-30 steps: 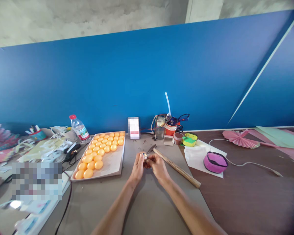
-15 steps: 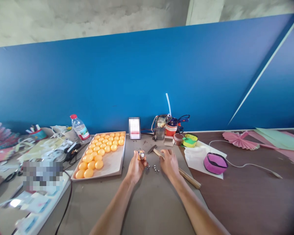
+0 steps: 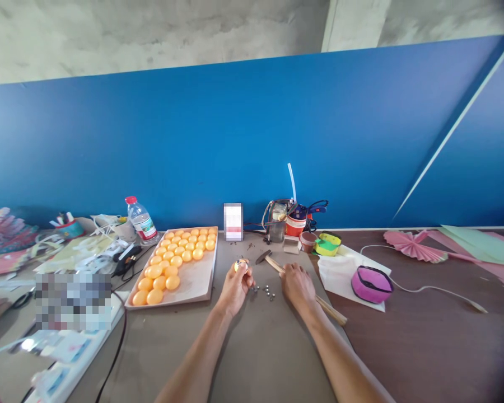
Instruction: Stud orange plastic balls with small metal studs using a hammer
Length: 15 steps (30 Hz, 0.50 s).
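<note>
My left hand [image 3: 234, 292] is closed round an orange ping-pong ball [image 3: 240, 267], thumb against its side. The ball's upper face shows a pale patch with small dark marks, too small to make out. My right hand [image 3: 298, 284] lies over the wooden handle of a hammer [image 3: 331, 310], fingers curled at it. The hammer rests on the grey mat, its dark head pointing away to the left. Between my hands lie several small shiny metal balls [image 3: 267, 292]. Left of my left hand, a shallow box [image 3: 195, 285] holds several more orange balls [image 3: 172, 261].
A phone-like screen [image 3: 233, 223] stands at the back. Nearby are a glass jar [image 3: 277, 226], red cup [image 3: 295, 226] and yellow-green container [image 3: 327, 244]. A purple pouch [image 3: 372, 284] sits right. A water bottle [image 3: 141, 221], cables and a power strip [image 3: 78, 358] crowd the left.
My left hand has turned the ball, so the shiny metal that faced me no longer shows as clearly. My right hand has shifted slightly right along the hammer handle.
</note>
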Tool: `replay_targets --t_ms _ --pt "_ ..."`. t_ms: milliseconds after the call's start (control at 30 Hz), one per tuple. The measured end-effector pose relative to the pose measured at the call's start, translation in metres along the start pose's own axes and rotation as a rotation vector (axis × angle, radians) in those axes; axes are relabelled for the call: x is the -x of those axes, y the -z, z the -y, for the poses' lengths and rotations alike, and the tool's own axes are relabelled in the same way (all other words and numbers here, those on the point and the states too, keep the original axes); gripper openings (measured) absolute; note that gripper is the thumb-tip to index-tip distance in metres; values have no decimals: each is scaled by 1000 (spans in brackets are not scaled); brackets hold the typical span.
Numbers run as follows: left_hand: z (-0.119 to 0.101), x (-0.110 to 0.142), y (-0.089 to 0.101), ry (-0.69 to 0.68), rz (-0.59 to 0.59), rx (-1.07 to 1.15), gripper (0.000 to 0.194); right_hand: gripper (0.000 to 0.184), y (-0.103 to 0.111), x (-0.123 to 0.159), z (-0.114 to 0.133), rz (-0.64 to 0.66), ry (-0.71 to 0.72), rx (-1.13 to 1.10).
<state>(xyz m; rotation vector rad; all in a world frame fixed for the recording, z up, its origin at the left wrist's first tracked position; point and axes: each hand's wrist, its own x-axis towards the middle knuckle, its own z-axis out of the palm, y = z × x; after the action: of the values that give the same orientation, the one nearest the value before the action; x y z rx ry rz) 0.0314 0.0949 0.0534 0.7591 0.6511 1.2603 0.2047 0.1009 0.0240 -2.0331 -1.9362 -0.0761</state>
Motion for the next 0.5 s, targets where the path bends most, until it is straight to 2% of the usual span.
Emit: replay_targets --t_ms 167,300,400,500 --pt "-1 -2 3 14 -16 69 31 20 11 -2 3 -190 73 -89" --pt "-3 -6 9 42 -28 210 39 22 28 2 11 -334 236 -270" --pt "-4 -8 12 55 -40 252 41 23 37 7 20 -320 427 -403" --pt "-4 -8 12 44 -67 280 39 23 38 12 29 -245 554 -400"
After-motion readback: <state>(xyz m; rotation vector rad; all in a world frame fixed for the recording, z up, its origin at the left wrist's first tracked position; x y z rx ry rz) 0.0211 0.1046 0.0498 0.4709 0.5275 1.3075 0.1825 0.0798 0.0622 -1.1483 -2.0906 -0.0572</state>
